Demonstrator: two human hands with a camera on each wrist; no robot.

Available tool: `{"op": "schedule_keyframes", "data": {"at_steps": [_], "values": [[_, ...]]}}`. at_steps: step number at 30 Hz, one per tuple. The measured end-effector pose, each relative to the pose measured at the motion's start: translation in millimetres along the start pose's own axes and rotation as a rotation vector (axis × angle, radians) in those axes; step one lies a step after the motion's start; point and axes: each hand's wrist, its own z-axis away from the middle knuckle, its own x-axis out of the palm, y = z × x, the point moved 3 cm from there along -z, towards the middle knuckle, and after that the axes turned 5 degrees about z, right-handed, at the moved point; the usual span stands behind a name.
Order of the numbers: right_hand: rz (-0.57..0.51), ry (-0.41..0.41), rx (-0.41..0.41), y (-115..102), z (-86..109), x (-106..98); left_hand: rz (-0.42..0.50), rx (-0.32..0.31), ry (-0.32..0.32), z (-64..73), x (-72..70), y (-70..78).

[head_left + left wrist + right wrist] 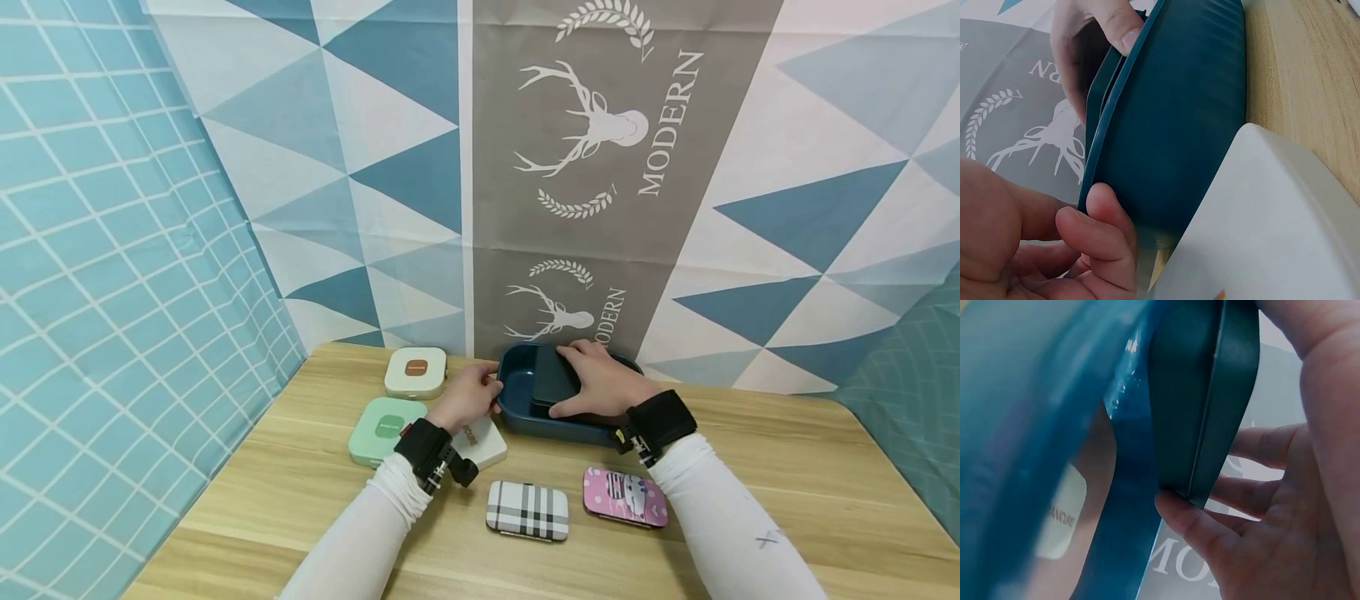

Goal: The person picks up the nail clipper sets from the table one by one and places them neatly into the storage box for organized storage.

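Observation:
A dark blue plastic basin [551,428] stands at the back of the table against the patterned cloth. My left hand [467,397] pinches its left rim, the fingertips curled against the outer wall in the left wrist view. On the other side, my right hand [606,385] grips a dark green zipped case [553,377], thumb at the near end and fingers around the far side. The case is tilted and partly inside the basin. A brownish-pink case [1100,469] with a pale label lies in the basin in the right wrist view.
A cream case [416,372] and a mint green case [378,437] lie to the left. A white lettered case [487,447] sits beside the basin, near my left wrist. In front lie a plaid tin [527,510] and a pink cartoon tin [622,497].

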Motion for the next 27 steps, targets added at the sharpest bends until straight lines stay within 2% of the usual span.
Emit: {"op": "schedule_keyframes", "data": {"at_steps": [27], "values": [[0.052,-0.031,-0.032,-18.4,-24.6,20.5,0.005,-0.019,-0.006,1.2,-0.9,0.0]]}}
